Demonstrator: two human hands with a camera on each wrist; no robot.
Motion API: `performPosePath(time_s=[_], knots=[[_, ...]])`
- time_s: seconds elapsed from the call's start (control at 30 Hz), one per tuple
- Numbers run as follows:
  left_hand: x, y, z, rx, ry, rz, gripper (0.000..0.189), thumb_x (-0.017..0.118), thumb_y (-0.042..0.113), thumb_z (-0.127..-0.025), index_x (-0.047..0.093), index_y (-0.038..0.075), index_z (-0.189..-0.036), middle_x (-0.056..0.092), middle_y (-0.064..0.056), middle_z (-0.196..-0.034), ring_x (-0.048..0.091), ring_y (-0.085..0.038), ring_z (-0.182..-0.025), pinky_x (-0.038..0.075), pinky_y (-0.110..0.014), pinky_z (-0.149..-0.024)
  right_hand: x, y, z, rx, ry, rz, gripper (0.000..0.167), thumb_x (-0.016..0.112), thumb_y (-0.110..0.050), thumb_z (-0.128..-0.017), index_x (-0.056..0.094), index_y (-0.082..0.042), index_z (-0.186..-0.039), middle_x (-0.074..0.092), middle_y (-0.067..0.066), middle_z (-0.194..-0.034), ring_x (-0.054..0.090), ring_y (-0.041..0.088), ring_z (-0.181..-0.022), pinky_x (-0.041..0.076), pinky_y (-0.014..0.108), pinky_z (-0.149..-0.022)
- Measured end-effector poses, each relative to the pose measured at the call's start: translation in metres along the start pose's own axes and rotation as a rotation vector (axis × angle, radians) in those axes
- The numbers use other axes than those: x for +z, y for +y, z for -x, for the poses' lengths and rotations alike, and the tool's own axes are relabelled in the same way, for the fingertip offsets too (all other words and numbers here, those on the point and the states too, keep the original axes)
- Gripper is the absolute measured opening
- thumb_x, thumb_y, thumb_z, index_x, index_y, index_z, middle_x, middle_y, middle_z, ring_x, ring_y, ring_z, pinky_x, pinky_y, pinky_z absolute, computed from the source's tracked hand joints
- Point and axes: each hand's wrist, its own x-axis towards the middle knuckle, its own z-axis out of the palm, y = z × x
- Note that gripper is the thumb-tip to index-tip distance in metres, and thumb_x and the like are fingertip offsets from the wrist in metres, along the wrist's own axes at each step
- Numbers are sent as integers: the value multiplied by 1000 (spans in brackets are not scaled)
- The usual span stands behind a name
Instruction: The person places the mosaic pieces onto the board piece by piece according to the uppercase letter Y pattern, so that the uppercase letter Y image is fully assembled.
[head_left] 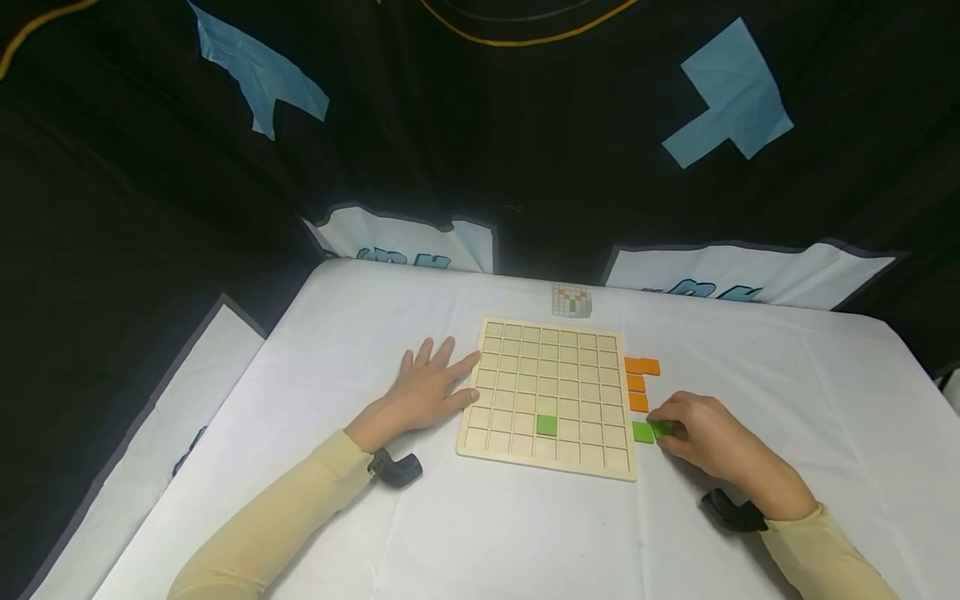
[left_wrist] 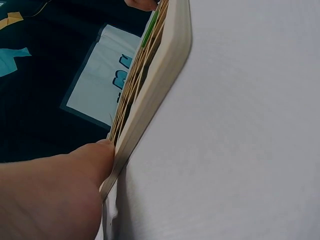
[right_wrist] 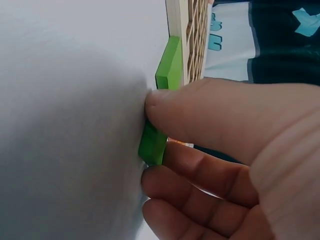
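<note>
A pale wooden grid board (head_left: 527, 367) lies on the white cloth, with one green square tile (head_left: 547, 425) set in a cell of a lower row. My left hand (head_left: 423, 392) rests with fingers spread at the board's left side, thumb and index fingertip on its edge. Off the right side, my right hand (head_left: 697, 429) pinches a green tile (right_wrist: 152, 142) between thumb and fingers, low over the cloth. Another green tile (head_left: 642, 432) lies between that hand and the board, close against the board's edge. The fingers partly hide the pinched tile in the head view.
Several orange tiles (head_left: 637, 402) lie along the board's right edge, above the green ones. Behind the board is a small card (head_left: 572, 301) printed with a coloured grid. A dark curtain (head_left: 525, 167) hangs behind the table. Each wrist wears a black camera mount.
</note>
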Motion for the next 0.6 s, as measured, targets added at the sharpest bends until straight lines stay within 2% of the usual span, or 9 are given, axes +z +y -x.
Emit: performPosePath(time_s=[0.6], knots=[[0,0,0,-5,1,-10,66,48,53,-103,33,27,-161,14,-24,-170,5,-55,-155,6,-75,-121,1,-1,1,10,-5,10,24,83,-1,-77,79,-4,-101,70,1,-92,52,9,-76,50,27,-66]])
